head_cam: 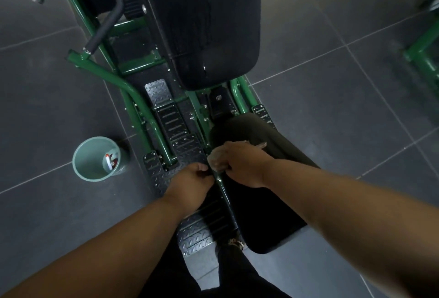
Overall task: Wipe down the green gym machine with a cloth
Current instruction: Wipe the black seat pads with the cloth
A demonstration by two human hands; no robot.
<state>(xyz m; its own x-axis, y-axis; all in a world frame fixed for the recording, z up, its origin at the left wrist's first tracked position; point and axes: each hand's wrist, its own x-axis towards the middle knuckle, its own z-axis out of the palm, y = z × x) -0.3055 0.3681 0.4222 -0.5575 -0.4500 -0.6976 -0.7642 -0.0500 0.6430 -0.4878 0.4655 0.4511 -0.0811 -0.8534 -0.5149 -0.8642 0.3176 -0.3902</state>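
Both forearms were bare, no sleeves in view. Dark trousers (237,274) covered the legs. No rings or watch showed on either hand.

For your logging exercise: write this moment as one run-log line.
phase: wiping | right hand: grips cloth on green centre bar | left hand: at same bar, grip unclear | bucket: on floor, left

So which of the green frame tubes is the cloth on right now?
The straight central tube running toward the seat, between the two hands. The right hand grips the cloth against it; the curved tube on the left goes untouched.
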